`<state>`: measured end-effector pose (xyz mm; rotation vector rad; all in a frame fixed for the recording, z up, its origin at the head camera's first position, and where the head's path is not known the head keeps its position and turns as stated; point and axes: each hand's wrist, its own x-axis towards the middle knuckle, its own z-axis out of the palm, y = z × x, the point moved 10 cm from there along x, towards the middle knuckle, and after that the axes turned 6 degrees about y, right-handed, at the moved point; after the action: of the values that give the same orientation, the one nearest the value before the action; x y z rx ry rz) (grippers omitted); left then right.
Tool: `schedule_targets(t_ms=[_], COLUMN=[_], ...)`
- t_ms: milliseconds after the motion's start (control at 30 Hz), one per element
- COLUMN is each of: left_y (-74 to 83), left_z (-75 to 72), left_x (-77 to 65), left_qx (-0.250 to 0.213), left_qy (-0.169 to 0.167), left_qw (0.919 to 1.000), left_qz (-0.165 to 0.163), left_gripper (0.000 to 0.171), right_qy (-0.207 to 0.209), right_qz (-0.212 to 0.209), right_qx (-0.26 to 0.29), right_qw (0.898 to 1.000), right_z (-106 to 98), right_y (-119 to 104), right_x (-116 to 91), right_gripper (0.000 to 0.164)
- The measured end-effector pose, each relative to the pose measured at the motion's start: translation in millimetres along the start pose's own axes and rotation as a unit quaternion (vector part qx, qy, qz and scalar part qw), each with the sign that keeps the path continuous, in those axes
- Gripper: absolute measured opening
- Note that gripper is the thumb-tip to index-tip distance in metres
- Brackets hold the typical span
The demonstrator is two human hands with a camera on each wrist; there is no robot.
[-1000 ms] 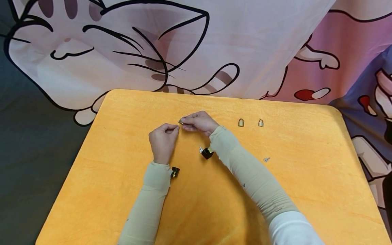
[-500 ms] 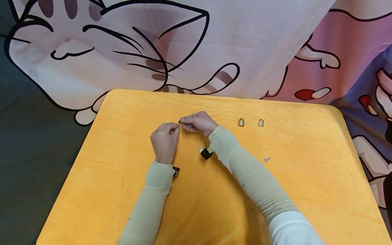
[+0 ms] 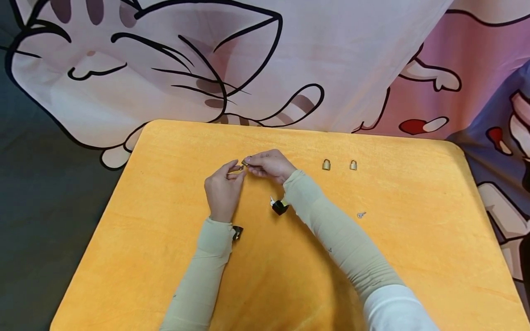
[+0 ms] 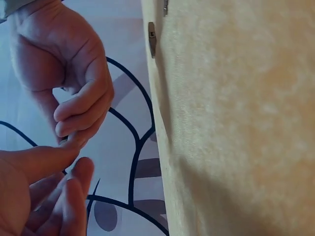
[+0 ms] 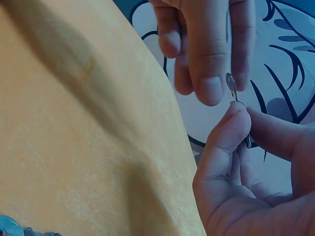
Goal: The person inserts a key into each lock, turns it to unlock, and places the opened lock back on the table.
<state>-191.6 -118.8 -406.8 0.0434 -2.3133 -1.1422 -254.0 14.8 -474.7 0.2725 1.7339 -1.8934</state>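
Over the far left-middle of the yellow table, my right hand (image 3: 271, 165) pinches a small brass padlock (image 3: 244, 162) between thumb and fingers. A small key (image 5: 231, 84) stands out from that grip in the right wrist view, its round head pointing at the left hand. My left hand (image 3: 223, 193) is just beside it, thumb and forefinger spread apart on either side of the key's head. Most of the padlock is hidden behind the right fingers. In the left wrist view, the left thumb (image 4: 44, 162) overlaps the right fingertips.
Two brass padlocks, one nearer (image 3: 326, 165) and one farther right (image 3: 353, 165), lie on the table (image 3: 414, 197). A loose silver key (image 3: 361, 215) lies in front of them. Behind the table's far edge hangs a cloth (image 3: 352, 59) with a cartoon cat.
The left thumb and forefinger have parted from their pinch on the key, which now shows between them. The right hand stays in place with the padlock.
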Motion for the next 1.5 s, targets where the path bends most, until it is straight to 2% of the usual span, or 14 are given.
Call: schedule_targets(t_ms=[133,233,367,533,633,733,867,1067,1500], left_y=[-14.9,-24.7,-34.2,-43.5,-47.3,-49.0,-49.0,-47.9,-52.8], left_z=[7.8,14.4,22.0,28.1,30.3,31.8,32.8,31.6,31.4], left_x=[-2.7,-6.1,-10.0,-17.2,-21.0,-22.1,-20.3,-18.3,-15.0], left_qx=[-0.038,-0.091,-0.158,-0.206,-0.233,-0.256,-0.276,-0.289,-0.297], left_qy=[-0.051,-0.087,-0.123,-0.157,-0.164,-0.161,-0.152,-0.141,-0.138], left_qw=[0.9963,0.9861,0.9644,0.9354,0.9185,0.9072,0.9002,0.8953,0.8925], left_qz=[-0.059,-0.108,-0.173,-0.241,-0.274,-0.293,-0.301,-0.308,-0.310], left_gripper=[0.033,0.033,0.030,0.028,0.029,0.030,0.033,0.032,0.032], right_qy=[-0.008,-0.012,-0.012,-0.015,-0.018,-0.020,-0.024,-0.028,-0.019], right_qz=[-0.001,-0.007,-0.014,-0.015,-0.017,-0.026,-0.048,-0.060,-0.060], right_qx=[-0.003,-0.009,-0.017,-0.022,-0.022,-0.022,-0.035,-0.046,-0.094], right_qw=[1.000,1.000,1.000,1.000,0.999,0.999,0.998,0.997,0.994], right_z=[1,1,2,4,6,7,9,13,17], right_y=[-1,-1,-2,0,0,-1,-5,-9,-13], right_x=[0,1,0,-1,-2,-2,-2,-2,1], right_gripper=[0.026,0.026,0.026,0.026,0.026,0.026,0.025,0.025,0.024])
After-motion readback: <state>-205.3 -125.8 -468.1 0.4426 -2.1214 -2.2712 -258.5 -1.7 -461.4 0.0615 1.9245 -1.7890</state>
